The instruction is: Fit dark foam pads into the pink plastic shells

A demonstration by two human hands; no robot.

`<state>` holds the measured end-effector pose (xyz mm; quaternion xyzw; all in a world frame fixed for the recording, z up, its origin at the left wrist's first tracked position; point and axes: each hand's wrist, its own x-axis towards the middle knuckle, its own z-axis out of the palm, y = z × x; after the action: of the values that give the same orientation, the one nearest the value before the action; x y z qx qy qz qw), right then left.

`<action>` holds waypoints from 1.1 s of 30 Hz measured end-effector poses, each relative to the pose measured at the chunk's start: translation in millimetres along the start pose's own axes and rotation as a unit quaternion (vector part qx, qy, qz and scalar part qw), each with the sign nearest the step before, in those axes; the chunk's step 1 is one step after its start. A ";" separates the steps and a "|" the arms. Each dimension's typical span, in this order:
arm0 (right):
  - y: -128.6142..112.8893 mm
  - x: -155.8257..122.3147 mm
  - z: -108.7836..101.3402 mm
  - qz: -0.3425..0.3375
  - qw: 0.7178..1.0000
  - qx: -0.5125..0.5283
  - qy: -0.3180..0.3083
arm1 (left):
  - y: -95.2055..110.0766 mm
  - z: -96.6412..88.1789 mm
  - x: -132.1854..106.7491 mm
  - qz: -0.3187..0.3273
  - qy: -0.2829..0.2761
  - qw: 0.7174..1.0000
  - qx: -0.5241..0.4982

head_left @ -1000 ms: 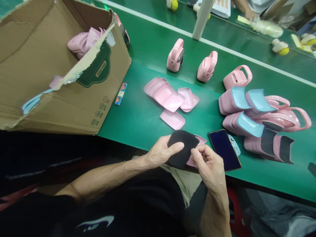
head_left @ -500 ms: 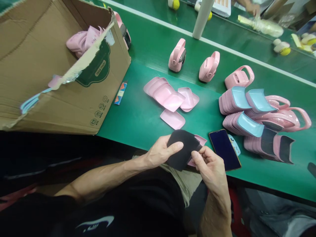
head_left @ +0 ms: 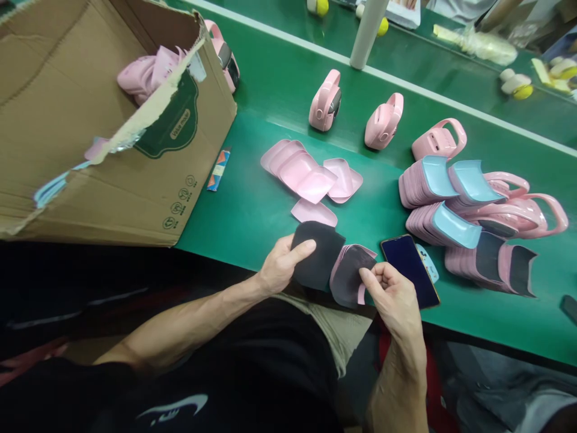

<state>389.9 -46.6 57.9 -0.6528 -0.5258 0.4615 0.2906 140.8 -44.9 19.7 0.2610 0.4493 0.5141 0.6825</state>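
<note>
item: left hand (head_left: 282, 264), half open, thumb lying across a soft black rounded-corner sheet (head_left: 317, 254), the other fingers hidden beneath it; the sheet is gripped between them.

item: right hand (head_left: 392, 294), fingers curled inward, fingertips (head_left: 366, 275) pinching the edge of a curved pink plastic tray with a dark lining (head_left: 349, 278).

position: sheet and tray sit just beside each other, over the near edge of a green tabletop (head_left: 252, 222).

nearby: a black-screened smartphone (head_left: 409, 272), just right of the right hand; a loose pale pink plastic tray (head_left: 314, 212), just above the black sheet; a group of overlapping pink trays (head_left: 306, 179); stacked pink shells with pale blue linings (head_left: 426, 183); stacked pink shells with dark linings (head_left: 491, 267); pink handled plastic cases (head_left: 383, 122); an open brown cardboard box (head_left: 180, 180), holding more pink pieces.
</note>
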 end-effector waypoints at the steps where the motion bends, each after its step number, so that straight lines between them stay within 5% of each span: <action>1: -0.5 0.6 0.5 -0.002 1.000 -0.008 0.004 | -1.0 -0.5 0.2 -0.001 -0.009 1.000 -0.002; 12: -2.2 8.5 -6.5 -0.035 0.997 -0.063 0.001 | -3.9 -2.8 1.1 0.005 -0.086 0.995 0.057; 33: 5.6 17.2 -0.3 -0.031 0.999 -0.028 0.003 | -6.9 -10.3 9.0 -0.004 -0.114 0.992 0.059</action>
<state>392.9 -31.7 48.0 -0.6453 -0.5577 0.4355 0.2878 135.6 -39.9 6.3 0.3559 0.3986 0.4512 0.7148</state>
